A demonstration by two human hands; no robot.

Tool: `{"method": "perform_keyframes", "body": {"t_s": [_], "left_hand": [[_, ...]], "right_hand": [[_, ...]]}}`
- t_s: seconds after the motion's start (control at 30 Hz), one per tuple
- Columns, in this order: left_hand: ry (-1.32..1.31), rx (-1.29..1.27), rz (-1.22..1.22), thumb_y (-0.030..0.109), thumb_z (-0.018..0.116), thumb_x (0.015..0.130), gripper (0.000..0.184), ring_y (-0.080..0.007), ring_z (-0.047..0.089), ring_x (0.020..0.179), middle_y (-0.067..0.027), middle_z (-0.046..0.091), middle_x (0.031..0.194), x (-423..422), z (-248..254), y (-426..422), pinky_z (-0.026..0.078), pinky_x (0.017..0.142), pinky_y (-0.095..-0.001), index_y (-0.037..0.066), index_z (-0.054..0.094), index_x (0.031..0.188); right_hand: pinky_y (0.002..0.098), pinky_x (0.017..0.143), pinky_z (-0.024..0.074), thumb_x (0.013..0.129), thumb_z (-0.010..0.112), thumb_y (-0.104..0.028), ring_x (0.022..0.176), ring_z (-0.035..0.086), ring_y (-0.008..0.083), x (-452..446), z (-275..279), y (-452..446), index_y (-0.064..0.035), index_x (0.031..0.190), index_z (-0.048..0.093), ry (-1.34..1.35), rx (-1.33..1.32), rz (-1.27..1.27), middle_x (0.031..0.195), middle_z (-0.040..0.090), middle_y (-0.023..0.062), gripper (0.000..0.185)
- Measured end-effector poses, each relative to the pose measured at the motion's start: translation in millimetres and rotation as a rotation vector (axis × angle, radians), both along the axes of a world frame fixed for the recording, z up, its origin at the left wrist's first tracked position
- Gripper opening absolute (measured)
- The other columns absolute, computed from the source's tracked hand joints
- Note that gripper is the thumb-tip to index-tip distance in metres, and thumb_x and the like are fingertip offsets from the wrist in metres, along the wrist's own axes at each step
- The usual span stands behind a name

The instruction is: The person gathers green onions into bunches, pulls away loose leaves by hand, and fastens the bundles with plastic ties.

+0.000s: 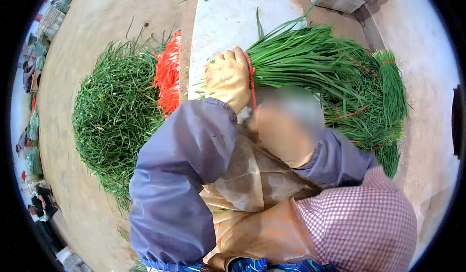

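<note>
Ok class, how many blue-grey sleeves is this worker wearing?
2: the left sleeve ends at the yellow glove; the right sleeve shows below the green leaves. None looks hidden.

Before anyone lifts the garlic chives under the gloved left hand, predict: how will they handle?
The garlic chives will probably flop at the leafy end, since their leaves are long and thin. They may also splay apart, as the red strip crosses them only near one end.
</note>
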State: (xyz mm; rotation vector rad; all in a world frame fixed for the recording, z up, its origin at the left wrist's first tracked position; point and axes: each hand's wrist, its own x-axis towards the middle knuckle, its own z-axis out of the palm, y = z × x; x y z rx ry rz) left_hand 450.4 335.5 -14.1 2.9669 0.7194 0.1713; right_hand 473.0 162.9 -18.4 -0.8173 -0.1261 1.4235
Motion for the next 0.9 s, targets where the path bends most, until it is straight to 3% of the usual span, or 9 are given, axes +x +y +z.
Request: {"method": "perform_keyframes", "body": {"t_s": [0.07,0.27,0.47,0.57,0.6,0.67,0.8,0.87,0.9], "left_hand": [[0.041,-0.054,0.009,0.031,0.083,0.063,0.096,-0.0350,0.058,0.105,-0.0204,0.058,0.112,-4.1,2.6,-5.9,0.049,0.085,-0.0471,0.001,0.037,0.140],[0.023,-0.312,-0.178,0.039,0.085,0.063,0.100,-0.0414,0.056,0.113,-0.0261,0.055,0.124,-29.5,43.8,4.9,0.045,0.098,-0.0459,0.000,0.038,0.142],[0.173,-0.332,-0.203,0.057,0.082,0.063,0.097,-0.0359,0.055,0.120,-0.0246,0.059,0.125,9.5,80.9,32.9,0.044,0.101,-0.0431,-0.003,0.051,0.132],[0.279,-0.671,-0.246,0.060,0.084,0.059,0.102,-0.0358,0.057,0.118,-0.0257,0.060,0.122,29.7,14.9,43.8,0.045,0.100,-0.0421,-0.003,0.050,0.131],[0.226,-0.751,-0.251,0.057,0.085,0.058,0.100,-0.0367,0.060,0.114,-0.0256,0.063,0.117,16.9,36.1,34.8,0.046,0.098,-0.0412,-0.003,0.051,0.130],[-0.080,-0.734,-0.276,0.050,0.089,0.056,0.098,-0.0370,0.061,0.110,-0.0257,0.064,0.112,0.8,23.3,28.2,0.047,0.096,-0.0413,-0.004,0.051,0.129],[-0.771,-0.374,-0.320,0.041,0.092,0.049,0.102,-0.0398,0.056,0.109,-0.0232,0.059,0.114,-32.5,59.5,17.4,0.043,0.096,-0.0458,-0.002,0.047,0.129],[-0.936,-0.324,-0.287,0.042,0.093,0.044,0.114,-0.0413,0.049,0.115,-0.0234,0.053,0.120,-37.2,82.1,13.7,0.033,0.102,-0.0516,-0.003,0.039,0.135],[-0.973,-0.330,-0.247,0.043,0.092,0.042,0.123,-0.0417,0.044,0.121,-0.0240,0.049,0.125,-40.8,88.5,10.7,0.025,0.107,-0.0561,-0.005,0.034,0.139]], "right_hand": [[0.0209,0.048,0.0341,0.094,0.055,-0.017,0.057,0.041,0.0053,6.2,-25.1,-24.6,-0.0106,0.085,0.056,-0.054,-0.133,-0.264,0.081,0.057,0.0010,0.011],[0.0343,0.062,0.0472,0.081,0.064,-0.014,0.075,0.059,0.0226,21.8,-9.7,-21.3,-0.0052,0.100,0.064,-1.216,-0.219,0.045,0.086,0.062,0.0076,0.021],[0.0235,0.048,0.0367,0.083,0.067,-0.016,0.057,0.052,0.0109,49.3,-28.2,4.9,-0.0060,0.105,0.062,-0.366,-0.222,0.177,0.072,0.059,0.0006,0.024],[0.0259,0.055,0.0439,0.092,0.053,-0.013,0.065,0.054,0.0133,90.4,-26.6,0.5,-0.0035,0.108,0.058,-0.245,0.025,0.349,0.081,0.059,0.0047,0.020],[0.0250,0.061,0.0461,0.097,0.045,-0.016,0.071,0.053,0.0133,95.7,-76.1,-1.9,-0.0043,0.109,0.056,-0.320,0.203,0.298,0.086,0.057,0.0046,0.020],[0.0297,0.067,0.0471,0.096,0.047,-0.015,0.077,0.056,0.0190,94.9,-72.1,6.0,-0.0042,0.107,0.059,-0.708,0.042,0.285,0.088,0.060,0.0078,0.020],[0.0391,0.078,0.0490,0.092,0.052,-0.013,0.087,0.062,0.0304,98.2,-19.6,12.9,-0.0040,0.102,0.065,-2.027,-0.307,0.270,0.093,0.066,0.0141,0.019],[0.0437,0.084,0.0500,0.090,0.054,-0.011,0.093,0.065,0.0360,102.3,31.4,15.3,-0.0039,0.100,0.068,-2.222,-0.222,0.004,0.095,0.069,0.0173,0.019],[0.0441,0.088,0.0492,0.092,0.054,-0.014,0.099,0.064,0.0355,94.8,77.6,29.5,-0.0055,0.104,0.069,-1.819,-0.078,-0.155,0.101,0.069,0.0188,0.021]]}}
